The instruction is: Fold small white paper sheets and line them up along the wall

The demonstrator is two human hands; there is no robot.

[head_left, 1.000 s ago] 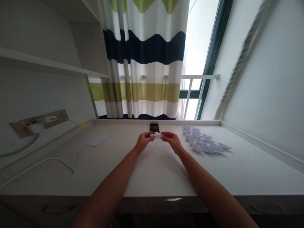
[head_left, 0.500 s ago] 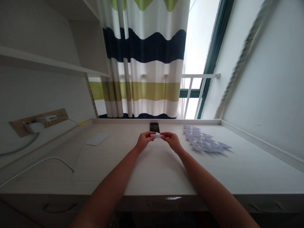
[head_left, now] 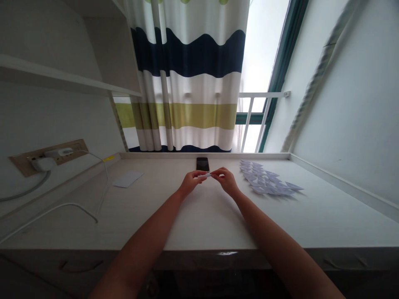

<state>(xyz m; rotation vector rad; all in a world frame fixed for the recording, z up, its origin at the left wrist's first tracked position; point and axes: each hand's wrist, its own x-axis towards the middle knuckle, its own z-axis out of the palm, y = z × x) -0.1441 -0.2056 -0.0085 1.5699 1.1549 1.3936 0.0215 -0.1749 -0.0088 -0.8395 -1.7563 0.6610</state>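
Pale daylight from the window (head_left: pixel 260 50) and a striped curtain (head_left: pixel 199 89) back the white desk (head_left: pixel 124 211) where we work, well beyond the grip. Between our two hands we have a small white paper (head_left: pixel 204 175), over the middle of the desk. Our left hand (head_left: pixel 189 182) pinches its left end between thumb and fingers, and our right hand (head_left: pixel 227 180) closes its fingertips on the right end; how firmly, we cannot tell at this size. Holding it by both ends probably keeps so slight a thing steady and its middle free.

Just beyond the grip lies a dark phone (head_left: pixel 202 164), perhaps set there to be seen without being in our way. To the right of the grip, pointed folded papers (head_left: pixel 264 180) lie overlapping in a slanting group, likely gathered so they stay together and clear of our forearms. To the left of the grip, well apart, lies flat white paper (head_left: pixel 127 179), and farther left a white cable (head_left: pixel 70 204) crosses the desk.

Against the frame of a second ago, the paper we hold looks narrower and tilted, right end higher, where it was a broader, level strip. More of the phone shows past our fingers, and the whole desk sits a little higher in view.
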